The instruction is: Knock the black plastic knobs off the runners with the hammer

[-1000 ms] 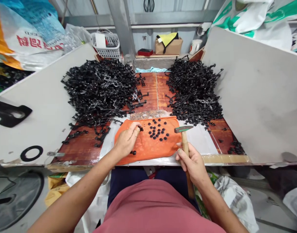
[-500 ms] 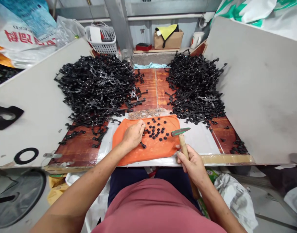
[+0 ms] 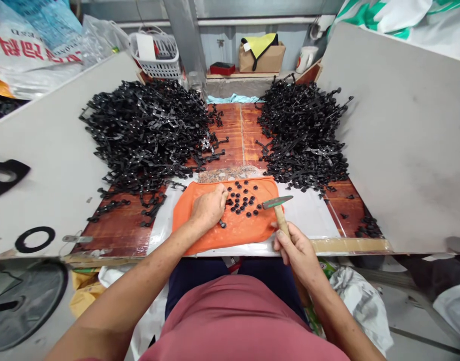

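Note:
My right hand (image 3: 296, 245) is wrapped round the wooden handle of a hammer (image 3: 277, 202), whose narrow green-and-grey head is raised near the right side of an orange cloth (image 3: 192, 235). My left hand (image 3: 210, 208) is closed over the cloth, pinching a small black plastic part (image 3: 222, 224); one end of it sticks out below my fingers, and the rest is mostly hidden. Just right of these fingers, several small round black caps (image 3: 245, 201) lie scattered on the cloth.
A large heap of black linked parts (image 3: 147, 135) stands on the left, and a second heap (image 3: 305, 135) on the right. Grey side panels (image 3: 399, 140) flank the red-brown table (image 3: 233, 130). Along the back are a basket (image 3: 158, 65), a cardboard box (image 3: 265, 60) and a mug (image 3: 307, 58).
My left hand has shifted slightly right, toward the caps, and its wrist has turned a little. The hammer head has moved slightly left and up. The caps look unchanged.

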A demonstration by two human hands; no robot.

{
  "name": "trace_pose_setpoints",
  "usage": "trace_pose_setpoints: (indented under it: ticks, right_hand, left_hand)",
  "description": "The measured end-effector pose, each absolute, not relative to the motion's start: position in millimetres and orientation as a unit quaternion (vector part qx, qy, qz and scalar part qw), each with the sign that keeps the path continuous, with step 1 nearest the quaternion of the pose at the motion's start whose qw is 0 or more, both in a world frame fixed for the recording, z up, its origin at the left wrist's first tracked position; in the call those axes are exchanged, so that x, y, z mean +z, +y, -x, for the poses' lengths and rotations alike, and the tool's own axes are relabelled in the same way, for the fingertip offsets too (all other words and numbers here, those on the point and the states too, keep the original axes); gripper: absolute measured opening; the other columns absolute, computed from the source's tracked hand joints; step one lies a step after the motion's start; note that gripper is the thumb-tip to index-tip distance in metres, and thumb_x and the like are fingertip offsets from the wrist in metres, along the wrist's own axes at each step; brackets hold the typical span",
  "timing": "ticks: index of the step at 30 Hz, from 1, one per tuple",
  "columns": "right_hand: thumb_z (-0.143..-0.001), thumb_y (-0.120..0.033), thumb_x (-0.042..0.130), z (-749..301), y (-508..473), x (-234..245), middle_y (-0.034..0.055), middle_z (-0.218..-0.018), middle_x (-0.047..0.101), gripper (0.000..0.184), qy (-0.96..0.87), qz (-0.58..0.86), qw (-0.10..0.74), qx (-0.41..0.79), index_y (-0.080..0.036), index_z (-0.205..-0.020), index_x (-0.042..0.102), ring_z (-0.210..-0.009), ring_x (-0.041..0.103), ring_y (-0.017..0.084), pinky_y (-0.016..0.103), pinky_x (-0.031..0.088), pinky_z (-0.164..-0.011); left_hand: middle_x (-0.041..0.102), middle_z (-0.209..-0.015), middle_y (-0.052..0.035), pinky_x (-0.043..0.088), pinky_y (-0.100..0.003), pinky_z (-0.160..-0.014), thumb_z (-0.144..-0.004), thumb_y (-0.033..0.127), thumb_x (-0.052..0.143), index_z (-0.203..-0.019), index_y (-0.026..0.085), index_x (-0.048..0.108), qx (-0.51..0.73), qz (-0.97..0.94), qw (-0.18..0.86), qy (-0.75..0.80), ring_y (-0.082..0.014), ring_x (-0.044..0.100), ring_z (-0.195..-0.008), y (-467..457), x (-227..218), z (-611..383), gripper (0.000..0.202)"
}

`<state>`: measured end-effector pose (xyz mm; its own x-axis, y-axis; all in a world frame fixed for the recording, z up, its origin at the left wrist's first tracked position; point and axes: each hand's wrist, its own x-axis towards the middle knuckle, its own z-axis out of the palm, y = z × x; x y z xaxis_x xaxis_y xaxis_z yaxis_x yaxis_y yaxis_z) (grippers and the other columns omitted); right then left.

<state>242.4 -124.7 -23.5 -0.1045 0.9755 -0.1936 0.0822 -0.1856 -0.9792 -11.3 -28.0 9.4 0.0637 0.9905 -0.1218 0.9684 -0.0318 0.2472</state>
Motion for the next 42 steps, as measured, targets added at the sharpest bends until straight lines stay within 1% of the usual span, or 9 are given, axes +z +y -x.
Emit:
trace_pose_setpoints:
  ticks: [4, 8, 12, 25, 29, 31, 33, 39, 42]
  right_hand:
    - [-0.105, -0.053, 0.048, -247, -116, -16, -0.0036, -0.07, 0.056, 0.035, -0.576, 0.529, 0.371, 0.5, -0.022, -0.096, 0.059, -0.051, 0.044, 0.01, 0.023, 0.036, -0.049]
    - [-0.106, -0.052, 0.047, -248, -111, -20, -0.0047, -0.07, 0.053, 0.032, -0.578, 0.529, 0.368, 0.501, -0.022, -0.099, 0.058, -0.051, 0.044, 0.01, 0.023, 0.036, -0.048]
    - [-0.104, -0.053, 0.05, -248, -111, -30, -0.0054, -0.069, 0.051, 0.033, -0.548, 0.528, 0.386, 0.522, -0.023, -0.094, 0.056, -0.049, 0.041, 0.01, 0.023, 0.035, -0.047]
    - [-0.105, -0.051, 0.049, -247, -112, -33, -0.0061, -0.068, 0.051, 0.03, -0.55, 0.535, 0.38, 0.516, -0.022, -0.108, 0.059, -0.047, 0.043, 0.009, 0.022, 0.035, -0.045]
    - [-0.106, -0.044, 0.045, -245, -108, -21, -0.0001, -0.076, 0.066, 0.03, -0.65, 0.571, 0.312, 0.392, -0.024, -0.117, 0.065, -0.061, 0.061, 0.015, 0.025, 0.045, -0.056]
    - [-0.106, -0.039, 0.045, -242, -103, -12, 0.0058, -0.099, 0.077, 0.035, -0.702, 0.585, 0.277, 0.297, -0.026, -0.132, 0.065, -0.084, 0.072, 0.022, 0.03, 0.052, -0.07]
    - [-0.106, -0.035, 0.045, -238, -98, -3, 0.0087, -0.12, 0.077, 0.041, -0.736, 0.585, 0.251, 0.229, -0.027, -0.143, 0.061, -0.1, 0.074, 0.027, 0.036, 0.055, -0.081]
    - [-0.108, -0.031, 0.043, -221, -83, 11, 0.0096, -0.13, 0.074, 0.049, -0.794, 0.541, 0.234, 0.148, -0.027, -0.156, 0.049, -0.098, 0.076, 0.026, 0.037, 0.059, -0.085]
    - [-0.107, -0.029, 0.045, -213, -80, 10, 0.0081, -0.124, 0.076, 0.052, -0.808, 0.536, 0.211, 0.123, -0.03, -0.158, 0.045, -0.092, 0.076, 0.024, 0.035, 0.06, -0.078]
  left_hand:
    - [0.076, -0.089, -0.0076, 0.04, -0.03, -0.068, -0.105, 0.036, 0.036, -0.107, 0.023, 0.059, 0.073, -0.718, 0.143, 0.678, -0.0239, 0.07, -0.08, -24, 6, 14, 0.026]
    - [0.07, -0.08, -0.0038, 0.041, -0.029, -0.07, -0.103, 0.032, 0.038, -0.093, 0.023, 0.057, 0.161, -0.7, 0.199, 0.667, -0.022, 0.066, -0.079, -21, 3, 20, 0.023]
    - [0.064, -0.075, -0.001, 0.041, -0.028, -0.069, -0.102, 0.031, 0.038, -0.091, 0.023, 0.054, 0.201, -0.692, 0.234, 0.653, -0.0203, 0.063, -0.074, -22, 1, 24, 0.021]
    - [0.077, -0.097, -0.008, 0.044, -0.031, -0.072, -0.107, 0.036, 0.032, -0.112, 0.023, 0.058, 0.036, -0.706, 0.139, 0.694, -0.0271, 0.072, -0.091, -25, 11, 11, 0.029]
    - [0.077, -0.098, -0.008, 0.046, -0.032, -0.072, -0.107, 0.037, 0.031, -0.116, 0.023, 0.056, 0.016, -0.713, 0.133, 0.688, -0.0273, 0.073, -0.09, -25, 14, 10, 0.029]
    - [0.077, -0.098, -0.0084, 0.046, -0.032, -0.07, -0.107, 0.036, 0.03, -0.118, 0.022, 0.053, 0.008, -0.713, 0.127, 0.69, -0.0278, 0.074, -0.089, -25, 15, 10, 0.029]
    - [0.077, -0.097, -0.0086, 0.046, -0.033, -0.069, -0.107, 0.035, 0.029, -0.119, 0.022, 0.052, 0.0, -0.714, 0.121, 0.69, -0.0282, 0.074, -0.089, -25, 16, 9, 0.029]
    - [0.077, -0.09, -0.0089, 0.045, -0.033, -0.067, -0.107, 0.034, 0.026, -0.12, 0.021, 0.049, -0.014, -0.718, 0.119, 0.685, -0.0294, 0.075, -0.087, -24, 18, 10, 0.03]
    - [0.076, -0.089, -0.0093, 0.044, -0.032, -0.067, -0.107, 0.035, 0.026, -0.121, 0.021, 0.049, -0.01, -0.72, 0.116, 0.684, -0.029, 0.075, -0.087, -23, 17, 9, 0.03]
